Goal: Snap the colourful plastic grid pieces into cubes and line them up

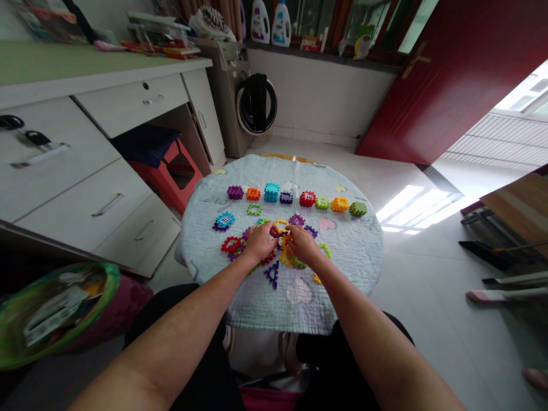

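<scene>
Both my hands meet over a heap of flat coloured interlocking tiles [295,260] in the middle of a small round table with a pale blue cloth [342,257]. My left hand [260,240] and my right hand [302,242] pinch a small yellow tile piece [281,228] between their fingertips. A purple triangle tile [272,274] lies just below my wrists and a red ring tile [231,245] sits left of my left hand. Along the far side of the cloth stands a row of assembled cubes, from purple [235,192] to green [357,209].
A white desk with drawers [85,171] and a red stool [171,174] stand at the left. A washing machine [240,97] is behind the table, a dark red door [449,80] at the right. A green-rimmed bag [51,311] lies by my left knee.
</scene>
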Demonstrator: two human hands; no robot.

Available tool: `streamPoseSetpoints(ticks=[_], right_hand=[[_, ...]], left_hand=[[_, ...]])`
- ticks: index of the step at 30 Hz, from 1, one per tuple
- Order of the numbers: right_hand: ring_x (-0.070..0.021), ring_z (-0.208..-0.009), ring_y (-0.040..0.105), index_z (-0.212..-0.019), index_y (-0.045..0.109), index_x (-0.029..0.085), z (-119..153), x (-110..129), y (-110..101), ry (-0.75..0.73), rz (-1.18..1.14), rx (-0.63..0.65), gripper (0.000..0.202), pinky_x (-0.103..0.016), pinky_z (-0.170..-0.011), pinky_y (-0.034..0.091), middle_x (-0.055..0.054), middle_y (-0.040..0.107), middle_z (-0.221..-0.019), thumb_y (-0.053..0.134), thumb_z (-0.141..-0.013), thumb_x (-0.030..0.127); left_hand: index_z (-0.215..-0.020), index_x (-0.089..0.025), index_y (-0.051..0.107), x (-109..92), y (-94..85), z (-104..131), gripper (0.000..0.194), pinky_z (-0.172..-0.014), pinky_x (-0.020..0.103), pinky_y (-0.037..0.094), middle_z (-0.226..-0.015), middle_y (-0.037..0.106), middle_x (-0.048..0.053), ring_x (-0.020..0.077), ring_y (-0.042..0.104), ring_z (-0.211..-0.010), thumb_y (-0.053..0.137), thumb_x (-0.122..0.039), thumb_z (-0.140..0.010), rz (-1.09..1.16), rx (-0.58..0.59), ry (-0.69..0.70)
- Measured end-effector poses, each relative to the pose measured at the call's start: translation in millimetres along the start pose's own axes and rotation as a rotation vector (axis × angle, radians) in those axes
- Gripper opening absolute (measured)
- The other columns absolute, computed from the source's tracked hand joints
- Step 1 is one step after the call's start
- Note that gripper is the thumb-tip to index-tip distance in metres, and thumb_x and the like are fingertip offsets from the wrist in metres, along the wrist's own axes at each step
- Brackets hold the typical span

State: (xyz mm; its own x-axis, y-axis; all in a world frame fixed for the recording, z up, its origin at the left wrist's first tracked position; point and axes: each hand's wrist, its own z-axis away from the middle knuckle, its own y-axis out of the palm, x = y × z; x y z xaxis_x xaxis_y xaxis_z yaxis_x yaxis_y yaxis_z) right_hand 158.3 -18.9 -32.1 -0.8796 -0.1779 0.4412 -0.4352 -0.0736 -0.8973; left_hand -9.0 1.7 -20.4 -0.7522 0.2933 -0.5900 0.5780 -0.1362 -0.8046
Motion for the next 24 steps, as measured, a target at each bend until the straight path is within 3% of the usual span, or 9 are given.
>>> streamPoseSetpoints(ticks=[3,7,14,21,24], right_hand=[[-0.0189,-0.096,0.058,-0.119,0.054,0.017,-1,-2,-2,0.040,-0.056,-0.064,0.042,-0.027,-0.085,0.041,-0.009,0.064,-0.103,0.047,-0.079,0.008],[-0.0186,-0.090,0.058,-0.108,0.058,0.017,2,1,-6,0.063,-0.096,-0.119,0.034,-0.028,-0.083,0.042,-0.008,0.065,-0.097,0.048,-0.077,0.009],[-0.0164,-0.083,0.058,-0.092,0.062,0.016,6,11,-1,0.041,-0.076,-0.008,0.023,-0.026,-0.076,0.041,-0.007,0.067,-0.090,0.048,-0.077,0.007],[-0.0157,-0.081,0.057,-0.089,0.063,0.017,5,7,-6,0.035,-0.075,-0.002,0.027,-0.024,-0.074,0.039,-0.005,0.067,-0.088,0.047,-0.072,0.003],[-0.0155,-0.079,0.056,-0.092,0.063,0.017,5,8,-7,0.030,-0.109,-0.062,0.030,-0.024,-0.074,0.039,-0.004,0.066,-0.084,0.047,-0.071,0.003]], left_hand=[[-0.102,-0.022,0.063,7,-1.7,-3,0.027,-0.087,0.031,0.044,-0.097,0.070,0.003,0.0188,0.063,-0.092,0.058,-0.020,-0.076,-0.049,0.016,-0.045],[-0.109,-0.024,0.066,13,-4.9,-6,0.031,-0.087,0.031,0.045,-0.105,0.068,0.005,0.0202,0.062,-0.096,0.054,-0.025,-0.080,-0.187,0.030,-0.072],[-0.106,-0.028,0.070,12,-7.0,-3,0.030,-0.089,0.035,0.044,-0.101,0.069,0.006,0.0238,0.061,-0.097,0.051,-0.033,-0.083,-0.358,-0.037,-0.072],[-0.101,-0.024,0.072,12,-8.0,-2,0.029,-0.088,0.037,0.043,-0.099,0.069,0.008,0.0250,0.061,-0.096,0.049,-0.030,-0.084,-0.321,-0.096,-0.043],[-0.094,-0.022,0.071,13,-8.4,-4,0.024,-0.088,0.034,0.044,-0.097,0.070,0.006,0.0228,0.062,-0.094,0.052,-0.026,-0.081,-0.227,-0.120,-0.054]])
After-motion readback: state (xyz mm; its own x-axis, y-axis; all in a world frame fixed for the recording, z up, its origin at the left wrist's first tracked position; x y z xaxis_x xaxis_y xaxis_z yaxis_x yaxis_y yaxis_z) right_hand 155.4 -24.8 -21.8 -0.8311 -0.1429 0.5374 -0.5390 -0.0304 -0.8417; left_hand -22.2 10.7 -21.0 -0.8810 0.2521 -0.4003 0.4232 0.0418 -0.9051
